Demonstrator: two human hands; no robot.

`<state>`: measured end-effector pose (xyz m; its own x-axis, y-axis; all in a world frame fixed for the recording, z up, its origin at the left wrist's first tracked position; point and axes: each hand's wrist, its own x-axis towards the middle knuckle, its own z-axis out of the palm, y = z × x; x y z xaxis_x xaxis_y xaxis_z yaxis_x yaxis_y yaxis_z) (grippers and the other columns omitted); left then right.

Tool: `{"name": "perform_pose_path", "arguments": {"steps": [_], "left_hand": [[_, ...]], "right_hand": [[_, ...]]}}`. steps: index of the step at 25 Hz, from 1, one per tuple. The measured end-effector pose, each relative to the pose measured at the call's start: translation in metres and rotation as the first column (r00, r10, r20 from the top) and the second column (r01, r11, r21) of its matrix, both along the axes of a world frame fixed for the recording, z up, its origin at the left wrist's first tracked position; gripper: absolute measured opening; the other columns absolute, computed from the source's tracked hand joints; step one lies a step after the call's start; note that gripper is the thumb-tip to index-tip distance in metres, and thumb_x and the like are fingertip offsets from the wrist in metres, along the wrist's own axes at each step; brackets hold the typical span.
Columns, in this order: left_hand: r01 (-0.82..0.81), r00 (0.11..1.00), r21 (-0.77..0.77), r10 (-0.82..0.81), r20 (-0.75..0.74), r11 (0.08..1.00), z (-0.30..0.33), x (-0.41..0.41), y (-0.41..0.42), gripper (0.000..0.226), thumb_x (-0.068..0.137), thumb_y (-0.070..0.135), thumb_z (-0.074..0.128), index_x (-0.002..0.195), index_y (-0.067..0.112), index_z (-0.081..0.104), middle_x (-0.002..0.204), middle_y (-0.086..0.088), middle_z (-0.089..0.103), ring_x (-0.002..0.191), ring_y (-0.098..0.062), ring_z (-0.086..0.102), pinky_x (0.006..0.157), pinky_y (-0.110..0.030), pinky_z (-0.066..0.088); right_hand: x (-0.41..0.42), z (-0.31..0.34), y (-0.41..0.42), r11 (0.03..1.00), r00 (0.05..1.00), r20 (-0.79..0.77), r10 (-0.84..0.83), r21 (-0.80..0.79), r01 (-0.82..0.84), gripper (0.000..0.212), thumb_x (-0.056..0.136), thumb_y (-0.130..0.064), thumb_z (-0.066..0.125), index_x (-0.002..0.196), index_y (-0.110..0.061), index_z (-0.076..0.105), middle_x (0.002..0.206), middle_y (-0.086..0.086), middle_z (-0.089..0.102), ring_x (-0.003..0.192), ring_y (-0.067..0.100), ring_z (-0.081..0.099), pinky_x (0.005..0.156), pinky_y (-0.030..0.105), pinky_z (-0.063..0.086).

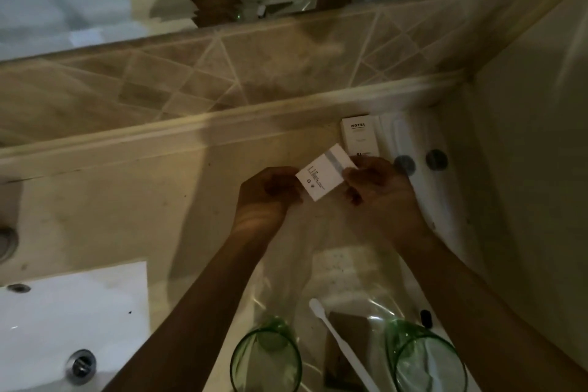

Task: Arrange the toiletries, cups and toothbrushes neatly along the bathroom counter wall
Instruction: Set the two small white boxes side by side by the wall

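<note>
the back right corner of the counter (127, 200) is taken by a white box marked hotel (359, 137), white tubes (410, 143) beside it, and both hands holding a small white box (323, 177) in front. to the left, the strip along the wall (159, 86) is open. near the front edge, two green cups (266, 360) (426, 360) and a white toothbrush (340, 347) between them narrow the passage.
</note>
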<state>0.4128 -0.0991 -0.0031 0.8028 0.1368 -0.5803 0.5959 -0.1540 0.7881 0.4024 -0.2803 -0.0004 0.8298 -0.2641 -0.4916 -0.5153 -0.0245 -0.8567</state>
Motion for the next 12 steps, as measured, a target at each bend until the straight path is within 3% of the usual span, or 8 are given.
{"name": "perform_pose_path", "arguments": {"steps": [3, 6, 8, 10, 12], "left_hand": [[-0.004, 1.0, 0.03, 0.005, -0.022, 1.0, -0.005, -0.002, 0.002, 0.021, 0.085, 0.003, 0.074, 0.098, 0.019, 0.077, 0.087, 0.004, 0.078, 0.077, -0.01, 0.075, 0.072, -0.028, 0.063], [0.087, 0.996, 0.161, -0.082, -0.04, 0.983, -0.008, 0.0, 0.001, 0.011, 0.088, 0.017, 0.073, 0.091, 0.027, 0.074, 0.082, 0.009, 0.075, 0.061, -0.005, 0.07, 0.061, -0.018, 0.058], [0.13, 0.991, 0.201, -0.124, -0.042, 0.971, -0.008, 0.002, 0.0, 0.01, 0.088, 0.021, 0.073, 0.088, 0.03, 0.07, 0.082, 0.008, 0.074, 0.054, -0.002, 0.066, 0.052, -0.013, 0.052], [0.101, 0.995, 0.17, -0.097, -0.031, 0.98, -0.008, 0.005, -0.003, 0.006, 0.089, 0.016, 0.072, 0.093, 0.021, 0.073, 0.081, 0.0, 0.075, 0.051, -0.003, 0.065, 0.049, -0.013, 0.05], [0.029, 0.999, 0.099, -0.025, -0.041, 0.995, -0.004, 0.007, -0.004, 0.01, 0.091, 0.01, 0.066, 0.096, 0.012, 0.075, 0.079, -0.006, 0.076, 0.056, -0.008, 0.067, 0.051, -0.017, 0.054]], "right_hand": [[0.003, -0.002, 0.007, 0.997, 0.996, 0.09, 0.018, -0.081, -0.01, 0.026, 0.089, -0.018, 0.071, 0.111, -0.02, 0.059, 0.095, -0.005, 0.069, 0.075, 0.0, 0.07, 0.058, 0.015, 0.055], [0.008, -0.01, 0.011, 0.985, 0.977, 0.187, 0.098, -0.158, -0.069, 0.017, 0.09, -0.022, 0.07, 0.102, -0.03, 0.06, 0.1, -0.005, 0.069, 0.094, 0.009, 0.069, 0.072, 0.027, 0.061], [0.009, -0.011, 0.015, 0.959, 0.963, 0.183, 0.197, -0.238, -0.151, 0.028, 0.09, -0.017, 0.069, 0.111, -0.032, 0.06, 0.107, -0.005, 0.067, 0.1, 0.006, 0.065, 0.08, 0.03, 0.061], [0.009, -0.011, 0.017, 0.947, 0.954, 0.174, 0.246, -0.253, -0.198, 0.042, 0.087, -0.008, 0.07, 0.122, -0.029, 0.057, 0.113, -0.003, 0.063, 0.102, 0.005, 0.062, 0.083, 0.031, 0.061], [0.005, -0.009, 0.018, 0.954, 0.943, 0.217, 0.252, -0.222, -0.203, 0.044, 0.086, -0.006, 0.071, 0.118, -0.031, 0.055, 0.117, -0.002, 0.062, 0.106, 0.008, 0.063, 0.078, 0.028, 0.061]]}}
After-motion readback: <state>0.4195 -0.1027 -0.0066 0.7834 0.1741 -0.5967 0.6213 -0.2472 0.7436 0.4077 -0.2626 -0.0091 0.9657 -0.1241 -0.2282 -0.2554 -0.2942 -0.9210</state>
